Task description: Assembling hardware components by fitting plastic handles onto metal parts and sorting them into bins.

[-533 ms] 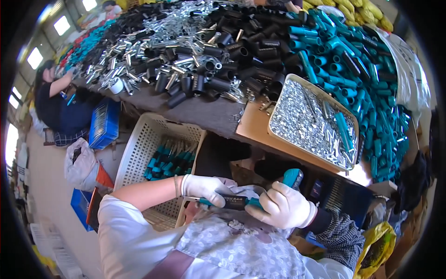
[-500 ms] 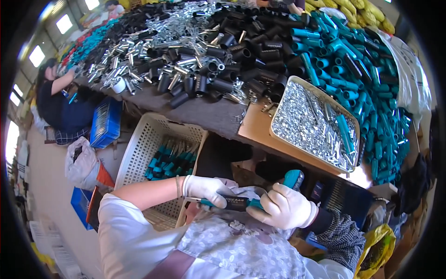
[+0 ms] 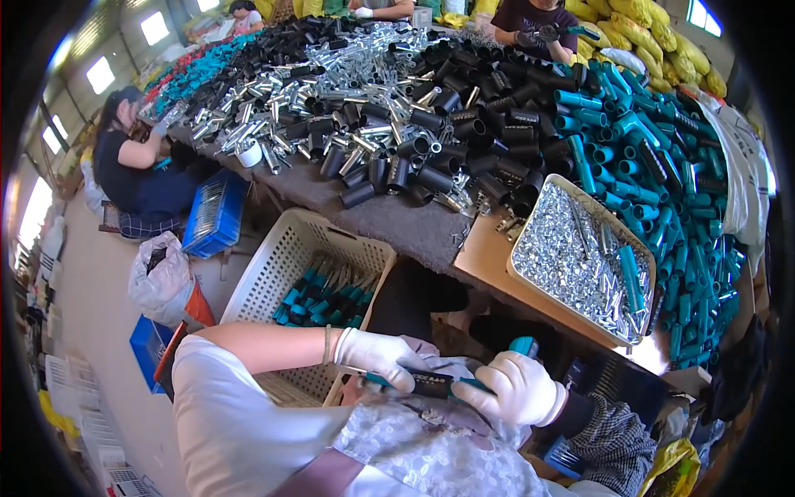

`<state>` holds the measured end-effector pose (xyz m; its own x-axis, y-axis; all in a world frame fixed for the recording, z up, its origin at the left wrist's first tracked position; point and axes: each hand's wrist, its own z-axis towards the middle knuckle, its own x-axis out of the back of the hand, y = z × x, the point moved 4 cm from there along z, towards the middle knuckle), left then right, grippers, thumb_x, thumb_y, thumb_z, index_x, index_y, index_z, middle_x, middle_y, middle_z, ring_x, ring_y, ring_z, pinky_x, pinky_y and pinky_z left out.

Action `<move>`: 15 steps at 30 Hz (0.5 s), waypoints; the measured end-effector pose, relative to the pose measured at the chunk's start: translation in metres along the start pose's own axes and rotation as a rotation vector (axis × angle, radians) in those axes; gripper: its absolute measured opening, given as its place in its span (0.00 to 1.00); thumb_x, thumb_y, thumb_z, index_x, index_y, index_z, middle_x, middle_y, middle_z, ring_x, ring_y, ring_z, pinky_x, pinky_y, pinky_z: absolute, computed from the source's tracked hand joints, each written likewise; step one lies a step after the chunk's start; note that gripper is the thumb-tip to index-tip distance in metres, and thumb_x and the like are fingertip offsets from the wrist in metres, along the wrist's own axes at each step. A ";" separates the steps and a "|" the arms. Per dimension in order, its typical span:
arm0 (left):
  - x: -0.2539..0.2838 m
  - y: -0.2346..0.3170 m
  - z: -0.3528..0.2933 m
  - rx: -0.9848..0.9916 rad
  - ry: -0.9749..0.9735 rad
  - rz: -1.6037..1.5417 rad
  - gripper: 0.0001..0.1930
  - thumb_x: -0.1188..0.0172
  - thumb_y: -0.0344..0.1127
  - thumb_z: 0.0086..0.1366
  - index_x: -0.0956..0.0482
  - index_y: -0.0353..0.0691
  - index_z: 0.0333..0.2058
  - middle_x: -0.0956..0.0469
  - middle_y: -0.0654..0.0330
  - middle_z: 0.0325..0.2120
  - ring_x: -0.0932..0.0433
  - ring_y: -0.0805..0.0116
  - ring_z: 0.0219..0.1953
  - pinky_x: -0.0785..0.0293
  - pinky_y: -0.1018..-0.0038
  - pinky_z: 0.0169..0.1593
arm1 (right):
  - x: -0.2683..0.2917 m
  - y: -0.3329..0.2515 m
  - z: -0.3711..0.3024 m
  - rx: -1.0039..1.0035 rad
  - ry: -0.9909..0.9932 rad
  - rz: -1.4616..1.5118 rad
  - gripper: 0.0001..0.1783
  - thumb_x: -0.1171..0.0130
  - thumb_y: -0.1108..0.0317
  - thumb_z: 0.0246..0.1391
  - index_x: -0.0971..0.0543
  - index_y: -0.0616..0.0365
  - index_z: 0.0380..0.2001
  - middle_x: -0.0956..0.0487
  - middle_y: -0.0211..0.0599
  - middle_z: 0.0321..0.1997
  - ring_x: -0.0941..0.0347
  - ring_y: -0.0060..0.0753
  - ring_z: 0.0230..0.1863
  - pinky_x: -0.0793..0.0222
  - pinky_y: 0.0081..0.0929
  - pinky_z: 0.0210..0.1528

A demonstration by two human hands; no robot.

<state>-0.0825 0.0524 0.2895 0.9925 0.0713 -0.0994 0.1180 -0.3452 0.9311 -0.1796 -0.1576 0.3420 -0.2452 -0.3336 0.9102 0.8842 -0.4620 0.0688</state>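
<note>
Handle (image 3: 432, 384) in teal and black lies crosswise before the apron (image 3: 389, 435) in the head view, pinched near one end by the left hand (image 3: 377, 356). The right hand (image 3: 520, 389) curls around a teal object (image 3: 523, 345) beside the handle's other end. Beyond, a tray (image 3: 553, 294) of silvery parts (image 3: 571, 253) stands at the surface's (image 3: 389, 228) edge.

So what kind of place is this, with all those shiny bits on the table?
It looks like a factory or workshop. Heaps of teal, black and silvery parts cover much of a big table, other people are around it, and yellow sacks are piled up behind.
</note>
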 end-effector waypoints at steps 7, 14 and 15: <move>0.006 0.067 -0.012 0.057 0.320 1.184 0.21 0.38 0.47 0.64 0.23 0.47 0.53 0.19 0.57 0.27 0.16 0.55 0.28 0.21 0.58 0.31 | -0.020 0.023 -0.017 -0.782 -0.035 0.821 0.31 0.28 0.63 0.51 0.22 0.56 0.58 0.17 0.37 0.38 0.20 0.32 0.32 0.22 0.32 0.37; 0.018 0.080 0.000 -0.280 0.689 1.585 0.24 0.35 0.44 0.59 0.22 0.53 0.55 0.24 0.64 0.22 0.19 0.61 0.23 0.23 0.65 0.26 | -0.033 0.037 -0.033 -0.986 0.101 1.505 0.36 0.30 0.67 0.56 0.30 0.65 0.66 0.18 0.38 0.43 0.19 0.26 0.34 0.21 0.25 0.41; 0.023 0.067 0.004 -0.146 0.622 1.488 0.21 0.36 0.45 0.59 0.21 0.53 0.53 0.22 0.62 0.23 0.18 0.59 0.25 0.22 0.63 0.27 | -0.030 0.033 -0.028 -0.986 0.075 1.417 0.34 0.32 0.65 0.59 0.30 0.64 0.67 0.18 0.38 0.45 0.20 0.25 0.34 0.21 0.24 0.41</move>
<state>-0.0521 0.0269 0.3477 0.0493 0.1326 0.9899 -0.9255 -0.3667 0.0952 -0.1542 -0.1865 0.3058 0.4045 -0.9144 0.0160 -0.1388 -0.0786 -0.9872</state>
